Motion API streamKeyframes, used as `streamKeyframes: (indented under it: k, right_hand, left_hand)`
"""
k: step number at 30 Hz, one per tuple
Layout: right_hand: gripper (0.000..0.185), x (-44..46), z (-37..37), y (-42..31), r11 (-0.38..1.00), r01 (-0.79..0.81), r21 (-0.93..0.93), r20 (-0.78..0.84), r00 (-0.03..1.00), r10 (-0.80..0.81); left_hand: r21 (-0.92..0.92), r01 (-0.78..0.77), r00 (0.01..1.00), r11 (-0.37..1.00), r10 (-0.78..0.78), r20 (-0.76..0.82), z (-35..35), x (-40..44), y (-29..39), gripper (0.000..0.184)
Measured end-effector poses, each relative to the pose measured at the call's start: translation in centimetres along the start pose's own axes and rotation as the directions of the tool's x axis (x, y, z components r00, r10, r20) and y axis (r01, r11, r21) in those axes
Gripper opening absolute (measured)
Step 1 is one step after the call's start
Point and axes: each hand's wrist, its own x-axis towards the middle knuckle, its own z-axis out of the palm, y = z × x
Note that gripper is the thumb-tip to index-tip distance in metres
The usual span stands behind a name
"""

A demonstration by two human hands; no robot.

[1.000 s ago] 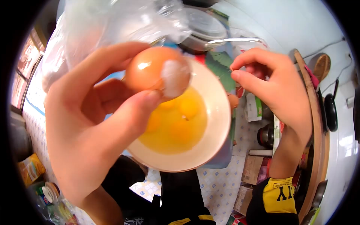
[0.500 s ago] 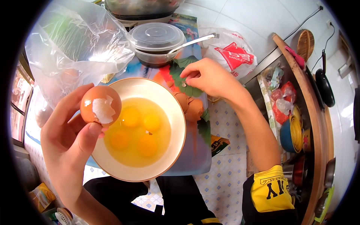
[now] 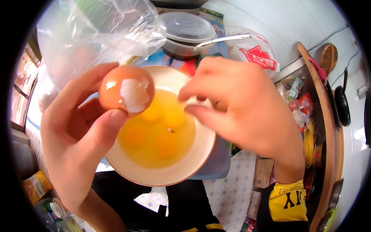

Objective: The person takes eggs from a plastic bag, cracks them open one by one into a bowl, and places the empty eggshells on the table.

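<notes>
The egg (image 3: 110, 91) is orange-brown, the yolks (image 3: 167, 144) yellow, the bowl (image 3: 203, 145) cream.

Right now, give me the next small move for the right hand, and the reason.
Probably bring the right hand to the egg and pick a little more shell from the edge of the pale patch. The left hand holds the egg with that patch exposed, nothing is seen dripping from it, and the right hand is near but apart from it.

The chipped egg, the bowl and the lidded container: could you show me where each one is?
Chipped egg (image 3: 130, 91): head view, on the pale patch in its shell.
Bowl (image 3: 197, 157): head view, on its bare inner wall.
Lidded container (image 3: 187, 30): head view, on its lid.
</notes>
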Motion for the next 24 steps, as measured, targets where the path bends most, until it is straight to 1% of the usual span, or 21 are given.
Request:
streamKeyframes:
  k: [1, 2, 3, 5, 7, 9, 10, 11, 13, 16, 18, 22, 24]
  right_hand:
    - [0.015, 0.2, 0.1, -0.4, 0.995, 0.089, 0.041, 0.083, 0.992, -0.092]
    - [0.017, 0.5, 0.1, -0.4, 0.994, 0.102, 0.039, 0.204, 0.973, -0.108]
    - [0.017, 0.9, 0.2, -0.3, 0.993, 0.106, 0.047, 0.214, 0.970, -0.114]
    - [0.018, 1.8, 0.4, -0.1, 0.982, 0.189, -0.012, 0.383, 0.908, -0.170]
    - [0.020, 2.1, 0.8, 0.0, 0.979, 0.204, -0.016, 0.427, 0.887, -0.177]
    - [0.020, 2.4, 0.9, -0.3, 0.969, 0.224, -0.102, 0.461, 0.874, -0.154]
    - [0.020, 2.4, 1.2, -0.2, 0.969, 0.229, -0.097, 0.466, 0.871, -0.159]
    - [0.019, 2.4, 1.5, -0.1, 0.961, 0.269, -0.067, 0.412, 0.885, -0.219]
    - [0.018, 2.4, 2.1, 0.1, 0.950, 0.309, -0.039, 0.356, 0.893, -0.276]
    - [0.016, 2.4, 2.4, 0.2, 0.964, 0.264, -0.012, 0.333, 0.910, -0.245]
    - [0.015, 2.6, 2.0, 0.2, 0.945, 0.315, -0.086, 0.397, 0.881, -0.258]
    - [0.013, 2.6, 1.8, 0.2, 0.949, 0.313, -0.034, 0.390, 0.879, -0.275]
    - [0.012, 2.2, 1.8, 0.0, 0.965, 0.261, -0.039, 0.320, 0.918, -0.235]
  left_hand:
    - [-0.018, 0.017, 1.000, 1.000, -0.017, 0.002, 0.1, 0.0, 0.1, 0.057]
    - [-0.036, 0.034, 0.999, 0.999, -0.034, 0.005, 0.2, 0.1, 0.3, 0.057]
    - [-0.054, 0.051, 0.999, 0.997, -0.051, 0.007, 0.4, 0.1, 0.4, 0.057]
    - [0.020, 0.015, 1.000, 1.000, -0.014, -0.009, 0.2, 0.1, 0.2, 0.056]
    - [0.062, -0.005, 1.000, 0.998, 0.006, -0.019, -0.2, 0.1, 0.1, 0.055]
    - [0.055, 0.001, 1.000, 0.998, -0.001, -0.002, -0.3, 0.1, 0.2, 0.055]
    - [0.053, 0.001, 1.000, 0.999, -0.001, -0.005, -0.3, 0.1, 0.2, 0.055]
    - [0.050, 0.001, 1.000, 0.999, -0.001, -0.009, -0.3, 0.1, 0.2, 0.055]
    - [0.034, -0.018, 1.000, 0.999, 0.017, 0.014, -0.2, 0.2, 0.0, 0.055]
    - [-0.001, -0.019, 1.000, 1.000, 0.019, 0.014, 0.0, 0.2, -0.1, 0.055]
    - [-0.002, -0.021, 1.000, 1.000, 0.021, 0.013, 0.0, 0.2, -0.1, 0.055]
    - [0.019, -0.037, 0.999, 0.999, 0.036, 0.014, -0.1, 0.2, -0.1, 0.055]
    - [0.026, -0.034, 0.999, 0.999, 0.034, 0.004, 0.0, 0.2, -0.1, 0.055]
